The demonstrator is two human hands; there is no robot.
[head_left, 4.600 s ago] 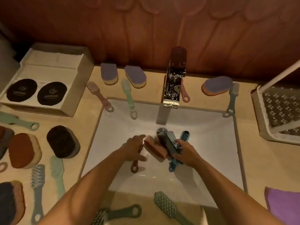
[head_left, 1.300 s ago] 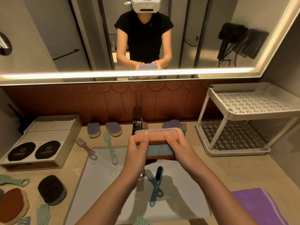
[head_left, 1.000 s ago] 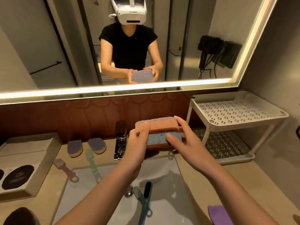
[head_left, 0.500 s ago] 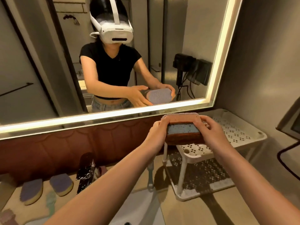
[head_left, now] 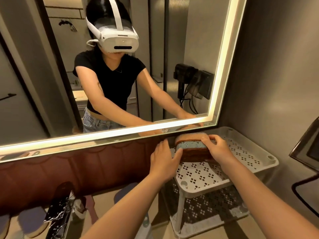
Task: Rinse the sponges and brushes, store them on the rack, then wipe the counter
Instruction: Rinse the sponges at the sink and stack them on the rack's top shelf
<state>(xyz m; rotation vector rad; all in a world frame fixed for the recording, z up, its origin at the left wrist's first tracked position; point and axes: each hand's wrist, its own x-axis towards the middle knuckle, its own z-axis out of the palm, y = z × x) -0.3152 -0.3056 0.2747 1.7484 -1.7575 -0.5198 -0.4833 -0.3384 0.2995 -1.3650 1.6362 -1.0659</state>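
A stack of sponges (head_left: 191, 146), orange-brown with a blue one between, sits at the back left of the white rack's top shelf (head_left: 241, 152), against the wall under the mirror. My right hand (head_left: 217, 149) grips the stack's right end, fingers over the top. My left hand (head_left: 162, 160) is just left of the stack with fingers stretched out; only its thumb touches the front left corner.
The rack's lower shelf (head_left: 207, 214) holds nothing I can see. Left of the rack on the counter lie purple-topped sponges (head_left: 32, 219), a teal brush handle (head_left: 146, 221) and the chrome tap (head_left: 58, 211). A dark object with a cable (head_left: 307, 149) juts in at the right.
Both hands carried the sponge stack right and down onto the rack's top shelf. My left hand's fingers have come off the stack and spread; the view swung right.
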